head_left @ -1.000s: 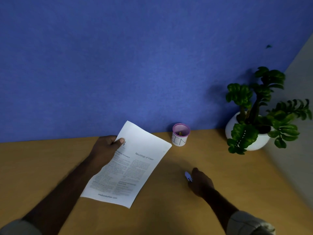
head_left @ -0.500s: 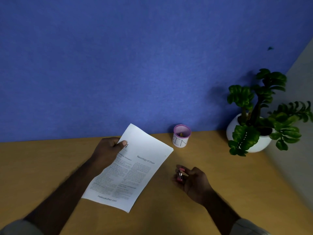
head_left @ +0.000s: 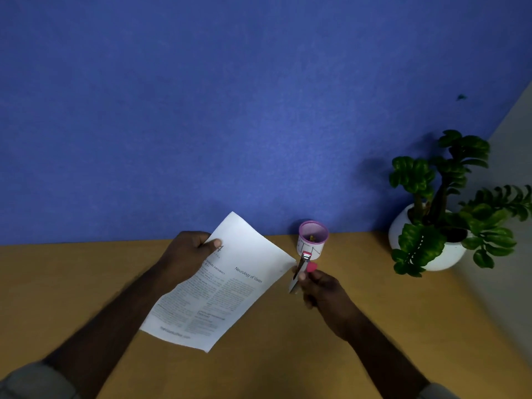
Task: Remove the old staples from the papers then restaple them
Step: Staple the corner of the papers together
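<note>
My left hand (head_left: 188, 254) pinches the upper left edge of the printed papers (head_left: 230, 283), holding them tilted above the wooden desk (head_left: 288, 364). My right hand (head_left: 319, 286) grips a small pink and metal stapler (head_left: 302, 269), held nearly upright right beside the papers' right corner. Whether the stapler touches the corner is unclear. No staple can be made out on the sheets.
A small white cup with a purple rim (head_left: 313, 239) stands against the blue partition (head_left: 259, 110), just behind the stapler, with something small inside. A potted green plant in a white pot (head_left: 431, 240) stands at the far right, by a grey wall.
My right hand picked the stapler up off the desk and raised it up and left to the papers' right corner. The left hand kept the papers nearly still.
</note>
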The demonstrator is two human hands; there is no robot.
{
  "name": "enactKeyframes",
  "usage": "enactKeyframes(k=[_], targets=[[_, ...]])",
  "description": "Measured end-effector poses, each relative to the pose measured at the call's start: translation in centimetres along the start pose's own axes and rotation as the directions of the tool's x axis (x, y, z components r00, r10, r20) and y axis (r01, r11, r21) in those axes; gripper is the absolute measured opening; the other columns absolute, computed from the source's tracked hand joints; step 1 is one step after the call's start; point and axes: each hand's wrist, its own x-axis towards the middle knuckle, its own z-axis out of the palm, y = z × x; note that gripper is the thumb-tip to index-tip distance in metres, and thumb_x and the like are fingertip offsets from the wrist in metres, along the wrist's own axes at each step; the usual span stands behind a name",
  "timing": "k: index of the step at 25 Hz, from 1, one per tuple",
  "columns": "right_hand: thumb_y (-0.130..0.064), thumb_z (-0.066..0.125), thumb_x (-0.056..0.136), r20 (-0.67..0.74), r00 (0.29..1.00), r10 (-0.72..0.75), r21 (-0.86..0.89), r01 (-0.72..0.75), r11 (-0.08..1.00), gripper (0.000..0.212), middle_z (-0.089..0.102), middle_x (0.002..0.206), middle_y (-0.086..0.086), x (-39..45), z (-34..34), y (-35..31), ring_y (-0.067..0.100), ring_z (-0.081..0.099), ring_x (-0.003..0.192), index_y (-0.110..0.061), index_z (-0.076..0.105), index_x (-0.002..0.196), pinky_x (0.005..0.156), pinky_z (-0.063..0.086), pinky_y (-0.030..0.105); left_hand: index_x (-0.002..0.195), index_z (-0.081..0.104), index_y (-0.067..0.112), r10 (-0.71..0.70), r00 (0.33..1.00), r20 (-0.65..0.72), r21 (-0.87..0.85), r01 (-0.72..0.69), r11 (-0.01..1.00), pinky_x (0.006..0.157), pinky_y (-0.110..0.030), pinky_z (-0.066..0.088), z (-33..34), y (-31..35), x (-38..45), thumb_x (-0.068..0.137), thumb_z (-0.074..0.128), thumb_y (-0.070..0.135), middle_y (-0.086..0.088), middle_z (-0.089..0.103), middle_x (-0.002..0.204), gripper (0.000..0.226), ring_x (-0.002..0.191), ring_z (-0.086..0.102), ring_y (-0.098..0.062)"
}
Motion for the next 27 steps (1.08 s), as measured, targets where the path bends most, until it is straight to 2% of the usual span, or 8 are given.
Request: enactKeyframes(k=[2, 4, 7, 11, 15, 19, 22, 27], targets=[[-0.042, 0.062, 0.084, -0.117, 0.987, -0.113, -0.072, 0.106, 0.992, 0.043, 0.073, 0.085, 0.003, 0.1, 0.3, -1.2, 0.015, 0.063, 0.077, -0.006, 0.071, 0.106, 0.07, 0.046, 0.023, 0.089, 0.072, 0.02, 0.013, 0.999, 0.031, 0.036, -0.014, 0.999, 0.069, -0.025, 0.051, -0.8, 1.0, 0.2, 0.098, 0.059, 0.035, 0.012, 0.074, 0.085, 0.022, 0.081, 0.069, -0.005], [-0.029, 0.059, 0.093, -0.16, 0.971, -0.179, 0.003, 0.182, 0.983, 0.037, 0.071, 0.099, 0.023, 0.4, 0.5, -2.8, 0.035, 0.065, 0.087, 0.005, 0.068, 0.104, 0.078, 0.051, 0.035, 0.073, 0.068, 0.019, 0.041, 0.998, 0.041, 0.089, -0.044, 0.995, 0.062, -0.023, 0.046, -1.5, 2.1, 0.2, 0.097, 0.06, 0.036, 0.015, 0.071, 0.069, 0.031, 0.066, 0.067, 0.0], [-0.028, 0.058, 0.091, -0.079, 0.96, -0.27, 0.125, 0.279, 0.952, 0.039, 0.07, 0.092, 0.026, 0.1, 0.4, -6.4, 0.034, 0.067, 0.076, 0.008, 0.061, 0.107, 0.071, 0.056, 0.04, 0.076, 0.072, 0.017, 0.061, 0.995, 0.084, 0.137, -0.073, 0.988, 0.062, -0.026, 0.05, -2.3, 3.6, 0.0, 0.097, 0.06, 0.035, 0.009, 0.074, 0.073, 0.031, 0.066, 0.07, -0.007], [-0.045, 0.058, 0.09, 0.073, 0.951, -0.302, 0.205, 0.282, 0.937, 0.055, 0.06, 0.087, 0.021, -0.7, 0.2, -10.9, 0.03, 0.054, 0.071, 0.002, 0.054, 0.119, 0.069, 0.046, 0.041, 0.063, 0.067, 0.017, 0.092, 0.987, 0.134, 0.21, -0.119, 0.971, 0.056, -0.02, 0.041, -4.0, 5.7, -0.5, 0.096, 0.063, 0.035, 0.008, 0.067, 0.059, 0.037, 0.054, 0.061, -0.005], [-0.06, 0.05, 0.086, 0.128, 0.927, -0.354, -0.065, 0.364, 0.929, 0.06, 0.062, 0.079, 0.016, -1.8, 0.5, -14.3, 0.03, 0.054, 0.067, -0.006, 0.062, 0.11, 0.068, 0.042, 0.048, 0.072, 0.061, -0.002, 0.087, 0.968, 0.234, 0.244, -0.145, 0.959, 0.059, -0.027, 0.039, -6.2, 8.1, -1.0, 0.094, 0.064, 0.036, -0.004, 0.056, 0.062, 0.044, 0.057, 0.053, -0.015], [-0.042, 0.061, 0.084, 0.218, 0.852, -0.476, -0.252, 0.521, 0.816, 0.033, 0.066, 0.086, 0.016, -2.9, 1.3, -17.2, 0.024, 0.064, 0.072, -0.022, 0.069, 0.109, 0.071, 0.055, 0.045, 0.054, 0.036, 0.017, 0.136, 0.957, 0.255, 0.361, -0.225, 0.905, 0.056, -0.027, 0.034, -7.6, 11.1, -1.9, 0.094, 0.065, 0.038, 0.009, 0.037, 0.05, 0.054, 0.048, 0.039, -0.009], [-0.038, 0.065, 0.085, 0.275, 0.806, -0.524, -0.348, 0.592, 0.727, 0.028, 0.069, 0.089, 0.002, -3.5, 1.4, -18.7, 0.015, 0.066, 0.083, -0.023, 0.07, 0.108, 0.079, 0.055, 0.031, 0.056, 0.041, 0.017, 0.165, 0.95, 0.266, 0.392, -0.263, 0.882, 0.055, -0.027, 0.035, -8.5, 12.8, -2.4, 0.093, 0.065, 0.039, 0.005, 0.041, 0.054, 0.05, 0.05, 0.042, -0.01], [-0.05, 0.066, 0.085, 0.362, 0.771, -0.525, -0.463, 0.637, 0.616, 0.03, 0.07, 0.094, -0.003, -4.2, 1.7, -20.8, 0.016, 0.068, 0.092, -0.028, 0.067, 0.104, 0.081, 0.057, 0.033, 0.061, 0.052, 0.011, 0.202, 0.933, 0.296, 0.416, -0.317, 0.852, 0.055, -0.026, 0.039, -9.3, 14.6, -3.1, 0.094, 0.064, 0.038, 0.0, 0.051, 0.06, 0.044, 0.054, 0.049, -0.014]])
